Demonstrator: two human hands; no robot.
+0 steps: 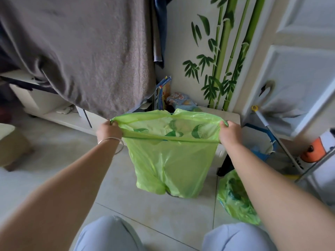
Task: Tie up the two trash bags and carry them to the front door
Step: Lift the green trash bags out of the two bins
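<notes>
A pale tiled floor (59, 147) runs up to a white wall painted with green bamboo (226, 51), and a grey blanket (81, 51) hangs down over the upper left of the view. A white panelled door (299, 78) stands at the right, with a blue-handled mop (268, 131) leaning near it.

In the middle, a translucent green trash bag (170, 160) is held up off the floor with its mouth stretched wide open. The left hand (108, 132), a thin silver bangle (113, 142) on its wrist, grips the left edge of the rim, its fingers closed on the plastic. The right hand (230, 133) grips the opposite edge the same way, fingers clamped on the rim. Dark green shapes show through the bag's far wall.

A second green trash bag (233, 196) lies on the floor just beside the right forearm, partly hidden by it, its top untied as far as can be seen. The person's knees in light blue trousers (108, 234) fill the bottom edge.
</notes>
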